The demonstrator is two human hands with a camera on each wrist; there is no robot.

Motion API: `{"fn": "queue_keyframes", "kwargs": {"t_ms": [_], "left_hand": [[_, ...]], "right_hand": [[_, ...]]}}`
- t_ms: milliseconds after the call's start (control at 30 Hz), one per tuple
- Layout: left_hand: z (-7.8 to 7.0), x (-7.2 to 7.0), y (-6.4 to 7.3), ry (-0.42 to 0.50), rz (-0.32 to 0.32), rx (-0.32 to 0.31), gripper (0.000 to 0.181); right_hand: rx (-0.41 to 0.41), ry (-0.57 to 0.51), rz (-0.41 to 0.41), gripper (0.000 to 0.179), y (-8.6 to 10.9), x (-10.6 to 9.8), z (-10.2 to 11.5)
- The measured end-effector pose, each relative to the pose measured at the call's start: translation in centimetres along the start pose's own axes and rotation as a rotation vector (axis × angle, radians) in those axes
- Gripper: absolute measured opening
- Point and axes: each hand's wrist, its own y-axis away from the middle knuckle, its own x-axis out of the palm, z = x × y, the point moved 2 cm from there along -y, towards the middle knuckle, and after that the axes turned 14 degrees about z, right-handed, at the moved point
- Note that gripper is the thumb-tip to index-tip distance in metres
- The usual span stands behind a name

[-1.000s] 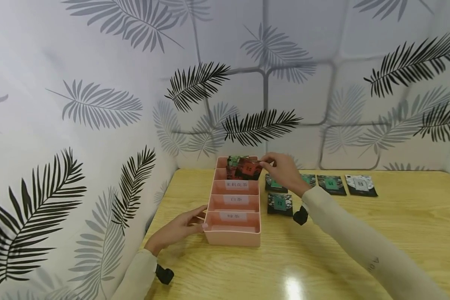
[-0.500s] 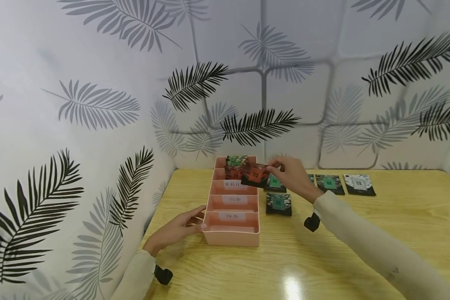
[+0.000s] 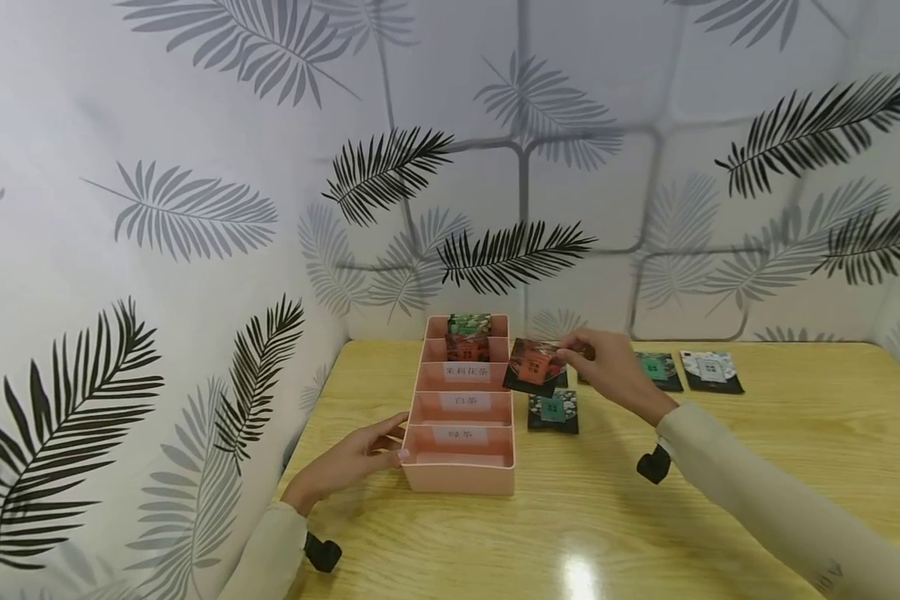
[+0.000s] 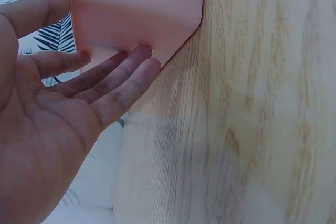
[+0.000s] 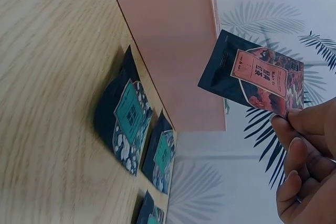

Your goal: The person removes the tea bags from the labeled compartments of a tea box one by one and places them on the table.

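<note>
Between thumb and fingertips my right hand point(image 3: 610, 367) pinches a black tea bag packet point(image 3: 532, 367) with a red label by its upper corner. The packet hangs just right of a pink divided box point(image 3: 461, 479); in the right wrist view its printed front point(image 5: 260, 72) shows. Loosely extended, the fingers of my left hand point(image 3: 348, 461) touch the box's near left corner, thumb by the rim. The left wrist view shows fingertips point(image 4: 139, 53) against the pink wall. A green packet point(image 3: 470, 324) and a red packet point(image 3: 467, 347) stand in the two rear compartments; the nearer compartments have white labels.
Right of the box lies a teal-labelled packet point(image 3: 553, 412), with another partly hidden behind the held one. Farther right along the back lie a green-labelled packet point(image 3: 657, 371) and a white packet point(image 3: 712, 371). A leaf-patterned curtain point(image 3: 585, 192) rises behind the wooden table point(image 3: 757, 467).
My right hand has moved right with the red-labelled packet, from over the rear compartments to beside the box. My left hand stays at the box's near corner.
</note>
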Motion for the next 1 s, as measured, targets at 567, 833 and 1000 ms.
{"fn": "queue_keyframes", "kwargs": {"t_ms": [567, 833, 1000], "left_hand": [[0.0, 0.2, 0.0, 0.016, -0.006, 0.012, 0.066], [0.0, 0.1, 0.0, -0.001, -0.002, 0.014, 0.066], [-0.5, 0.3, 0.1, 0.004, -0.003, 0.016, 0.066]], "right_hand": [[0.054, 0.063, 0.024, 0.017, 3.7, -1.2, -2.1], [0.083, 0.112, 0.012, 0.013, 5.6, -1.6, -3.8], [0.086, 0.119, 0.033, 0.010, 6.7, -1.8, -4.5]]}}
